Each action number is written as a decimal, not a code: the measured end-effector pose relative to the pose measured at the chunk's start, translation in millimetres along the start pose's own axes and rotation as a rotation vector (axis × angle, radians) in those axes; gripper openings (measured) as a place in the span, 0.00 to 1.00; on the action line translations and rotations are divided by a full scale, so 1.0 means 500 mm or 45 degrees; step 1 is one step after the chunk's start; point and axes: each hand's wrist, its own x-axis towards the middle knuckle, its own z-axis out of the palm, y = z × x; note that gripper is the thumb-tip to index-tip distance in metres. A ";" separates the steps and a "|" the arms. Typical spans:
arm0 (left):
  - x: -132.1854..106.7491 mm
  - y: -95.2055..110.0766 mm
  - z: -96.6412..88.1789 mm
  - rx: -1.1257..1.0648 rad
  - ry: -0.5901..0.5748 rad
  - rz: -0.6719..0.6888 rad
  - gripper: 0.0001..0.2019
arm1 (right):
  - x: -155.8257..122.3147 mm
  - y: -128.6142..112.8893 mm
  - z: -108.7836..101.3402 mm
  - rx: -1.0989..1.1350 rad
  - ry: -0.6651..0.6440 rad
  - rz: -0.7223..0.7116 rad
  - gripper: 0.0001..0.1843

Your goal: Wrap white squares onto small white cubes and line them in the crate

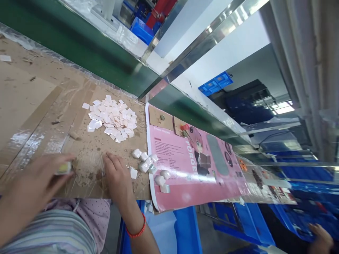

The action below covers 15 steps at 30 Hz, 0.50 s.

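My left hand [37,185], smeared by motion, pinches a small whitish block [63,168] with a yellowish face above the cardboard-covered bench [76,169]. My right hand [116,173] lies with its fingers stretched out on the cardboard, apparently holding nothing. Just right of it is a small white square piece [133,173] beside some white crumbs. Several faceted white lumps [144,166] sit close by, some on the edge of a pink printed mat [169,194]. Beyond my hands is a loose heap of thin pale square pieces [112,118].
A green strip [87,42] and a metal post [159,79] border the bench's far side. Cardboard pieces [160,118] lie on the mat. Blue bins [185,229] stand below the near edge. Another person's hand [321,236] shows at far right.
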 end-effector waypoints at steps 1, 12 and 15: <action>0.000 0.028 0.020 0.038 -0.054 0.102 0.15 | -0.006 0.002 0.003 0.013 0.004 0.001 0.17; 0.007 0.083 0.040 -0.183 -0.052 0.142 0.17 | -0.067 -0.068 -0.045 1.029 0.208 0.591 0.14; -0.020 0.096 0.021 -0.484 -0.185 0.001 0.12 | -0.089 -0.111 -0.044 1.661 0.331 0.937 0.14</action>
